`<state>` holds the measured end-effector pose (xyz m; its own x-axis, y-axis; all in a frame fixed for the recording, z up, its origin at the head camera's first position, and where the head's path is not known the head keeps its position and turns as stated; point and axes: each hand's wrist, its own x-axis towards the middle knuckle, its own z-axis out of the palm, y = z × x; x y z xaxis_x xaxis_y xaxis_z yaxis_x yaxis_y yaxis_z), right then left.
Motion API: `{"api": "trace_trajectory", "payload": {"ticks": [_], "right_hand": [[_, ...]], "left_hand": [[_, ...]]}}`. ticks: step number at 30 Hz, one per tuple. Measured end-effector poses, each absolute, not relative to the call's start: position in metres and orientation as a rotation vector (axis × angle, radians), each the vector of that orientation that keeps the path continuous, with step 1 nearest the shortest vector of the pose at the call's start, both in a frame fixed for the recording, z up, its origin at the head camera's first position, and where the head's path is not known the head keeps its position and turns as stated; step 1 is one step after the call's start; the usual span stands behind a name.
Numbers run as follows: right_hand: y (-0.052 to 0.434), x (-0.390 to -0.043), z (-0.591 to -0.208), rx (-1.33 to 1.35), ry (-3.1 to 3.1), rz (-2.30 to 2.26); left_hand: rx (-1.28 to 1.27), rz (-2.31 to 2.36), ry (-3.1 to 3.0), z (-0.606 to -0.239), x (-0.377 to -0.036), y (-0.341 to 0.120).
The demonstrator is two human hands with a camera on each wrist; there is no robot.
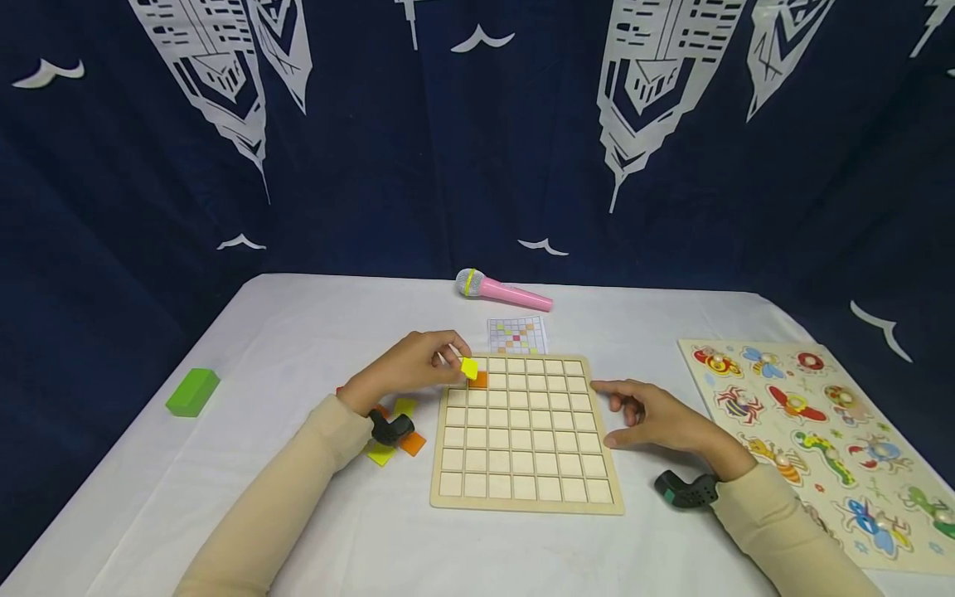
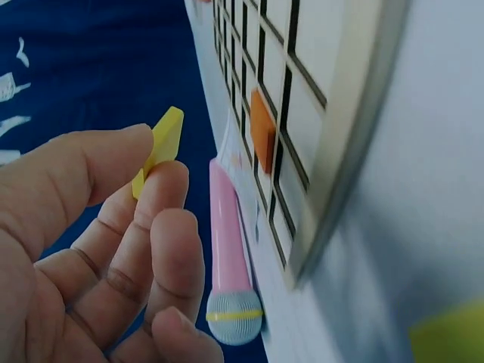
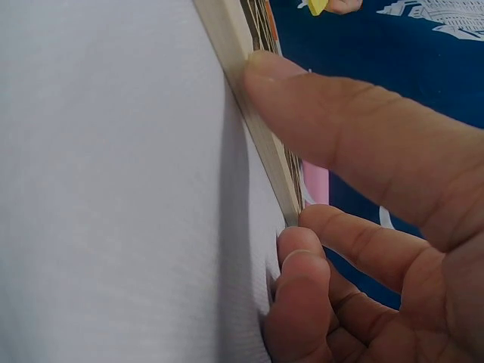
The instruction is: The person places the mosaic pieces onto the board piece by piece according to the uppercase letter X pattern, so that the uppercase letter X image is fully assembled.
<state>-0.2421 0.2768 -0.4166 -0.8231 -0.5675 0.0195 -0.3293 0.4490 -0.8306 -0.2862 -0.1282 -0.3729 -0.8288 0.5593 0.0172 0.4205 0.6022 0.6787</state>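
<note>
A person sits at a table (image 1: 298, 332) with a white cloth. In the middle lies a wooden board (image 1: 525, 431) with many small square holes.

The left hand (image 1: 406, 369) pinches a yellow tile (image 1: 469, 368) between the thumb and the first fingers. The tile is tilted and is up in the air over the far left corner of the board. It is not in a hole. Just below it, an orange tile (image 1: 478, 381) sits in a hole near that corner. In the left wrist view, the yellow tile (image 2: 160, 147) sticks out from the fingertips (image 2: 170, 181), and the orange tile (image 2: 262, 128) is flat in the board.

The right hand (image 1: 656, 419) is at the right edge of the board. Its fingers are loosely bent and hold nothing. In the right wrist view, one fingertip (image 3: 261, 72) touches the edge of the board (image 3: 249, 106), and the other fingers rest on the cloth beside it.

More yellow and orange tiles (image 1: 395, 435) lie on the cloth to the left of the board, under the left wrist.

A small card (image 1: 516, 335) with a colored grid lies just behind the board. A pink microphone (image 1: 501, 289) lies behind the card. A green block (image 1: 192, 391) sits far to the left. A puzzle (image 1: 813, 439) with bugs on it lies to the right.
</note>
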Motion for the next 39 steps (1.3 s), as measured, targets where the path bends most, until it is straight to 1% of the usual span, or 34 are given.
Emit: {"api": "trace_trajectory", "payload": {"ticks": [18,30,39], "right_hand": [[0.278,-0.241,-0.417,-0.767,2.437,-1.317],[0.277,-0.241,-0.415,-0.752,2.447,-1.304],[0.276,-0.241,-0.414,-0.759,2.448,-1.299]], "left_hand": [[0.812,1.149,2.517,-0.377,-0.286,-0.077],[0.644,1.294,2.45,-0.385,-0.29,-0.048],[0.55,1.263,2.448,-0.383,-0.291,-0.031]]}}
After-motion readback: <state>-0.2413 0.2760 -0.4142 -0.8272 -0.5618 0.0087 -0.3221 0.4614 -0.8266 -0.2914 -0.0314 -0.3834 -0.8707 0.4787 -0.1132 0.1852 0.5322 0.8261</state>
